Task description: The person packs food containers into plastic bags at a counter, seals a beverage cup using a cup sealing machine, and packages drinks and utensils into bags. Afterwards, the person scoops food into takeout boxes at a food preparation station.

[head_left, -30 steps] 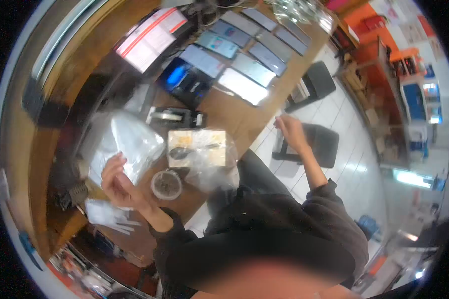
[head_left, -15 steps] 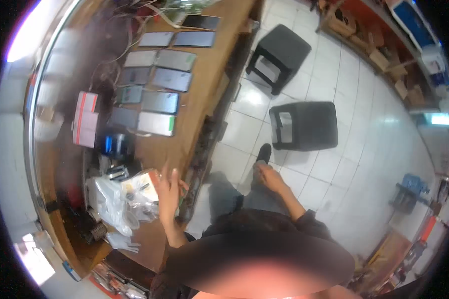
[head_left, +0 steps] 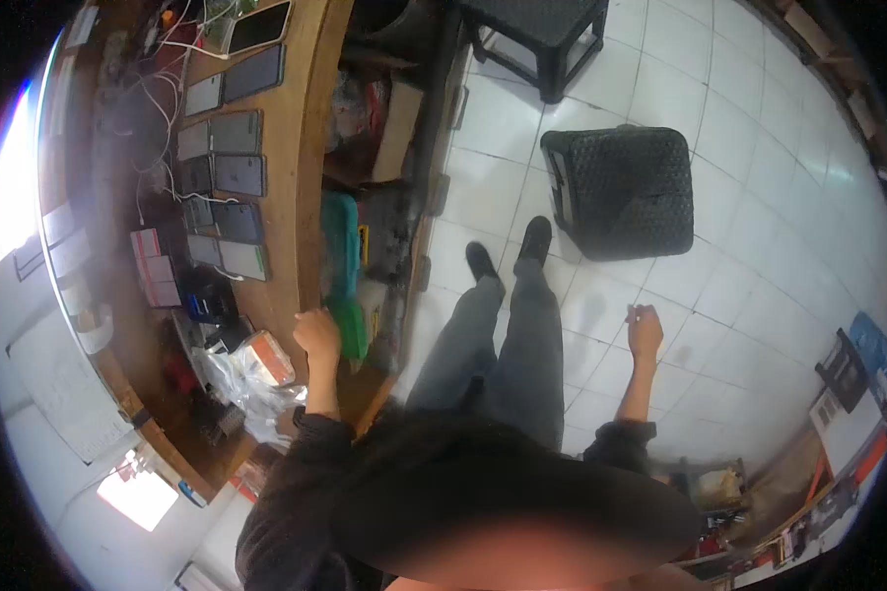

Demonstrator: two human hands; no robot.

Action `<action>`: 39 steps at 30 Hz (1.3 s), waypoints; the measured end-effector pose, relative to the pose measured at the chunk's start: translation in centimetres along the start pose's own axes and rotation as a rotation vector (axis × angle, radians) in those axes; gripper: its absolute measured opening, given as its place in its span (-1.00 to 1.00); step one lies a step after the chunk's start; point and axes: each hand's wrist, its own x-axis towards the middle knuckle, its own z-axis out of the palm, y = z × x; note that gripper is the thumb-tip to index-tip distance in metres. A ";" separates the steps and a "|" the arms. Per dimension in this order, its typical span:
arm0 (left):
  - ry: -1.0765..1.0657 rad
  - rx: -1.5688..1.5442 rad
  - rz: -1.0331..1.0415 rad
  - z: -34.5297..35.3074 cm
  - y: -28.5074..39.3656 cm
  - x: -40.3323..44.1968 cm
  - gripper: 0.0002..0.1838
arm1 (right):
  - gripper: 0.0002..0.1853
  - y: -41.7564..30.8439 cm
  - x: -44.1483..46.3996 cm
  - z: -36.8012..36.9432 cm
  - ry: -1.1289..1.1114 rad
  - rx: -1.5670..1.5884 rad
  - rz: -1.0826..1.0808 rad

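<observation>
Holds the left hand (head_left: pixel 317 335) at the edge of the worktop (head_left: pixel 284 207), and the right hand (head_left: pixel 645 331) well apart from the worktop, above the floor (head_left: pixel 483 177), both with fingers bent, too small to tell if clenched. Has phones (head_left: pixel 239 174) lying in rows along the worktop, with a box (head_left: pixel 269 356) and plastic bag (head_left: pixel 258 402) at its nearer end.

A shop, with phones (head_left: pixel 239 174) along a counter (head_left: pixel 291 148)

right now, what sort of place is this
Probably a phone shop or repair counter: several phones lie in rows on a wooden table, and two black stools stand on the tiled floor.
</observation>
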 end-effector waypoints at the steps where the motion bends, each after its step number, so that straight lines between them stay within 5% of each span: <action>1: -0.014 0.012 -0.007 -0.9 0.5 0.1 -0.42 | -0.80 -1.0 0.4 0.5 -0.019 -0.002 -0.005; 3: -0.264 -0.249 0.159 -5.5 3.2 0.4 -0.47 | -0.77 -3.9 1.5 1.3 -0.028 0.082 -0.110; 5: -0.690 -0.774 0.068 -6.0 6.3 0.8 -0.52 | -0.77 -5.3 3.3 3.7 -0.054 0.102 -0.205; 7: -0.537 -0.700 0.339 -4.1 9.0 1.3 -0.56 | -0.71 -8.1 4.9 4.2 0.008 0.160 -0.313; 10: -0.511 -0.904 0.459 -2.7 12.3 3.5 -0.65 | -0.63 -11.2 8.9 3.6 0.116 0.190 -0.452; 16: -0.263 -0.929 0.418 8.4 13.1 8.5 -0.66 | -0.48 -15.2 18.0 2.3 0.534 0.098 -0.460; 24: -0.540 -0.905 0.286 16.7 10.5 6.8 -0.75 | -0.35 -14.8 22.1 6.1 0.666 0.022 -0.426; 29: -0.820 -1.258 0.241 20.6 13.5 4.5 -0.79 | -0.35 -14.4 22.6 6.5 0.669 0.020 -0.429; 34: -0.773 -1.327 0.234 14.5 18.2 4.9 -0.84 | -0.35 -14.6 22.8 6.6 0.677 -0.003 -0.418; 39: -0.761 -1.432 0.219 17.5 18.6 5.3 -0.88 | -0.34 -14.7 22.7 6.7 0.667 -0.007 -0.416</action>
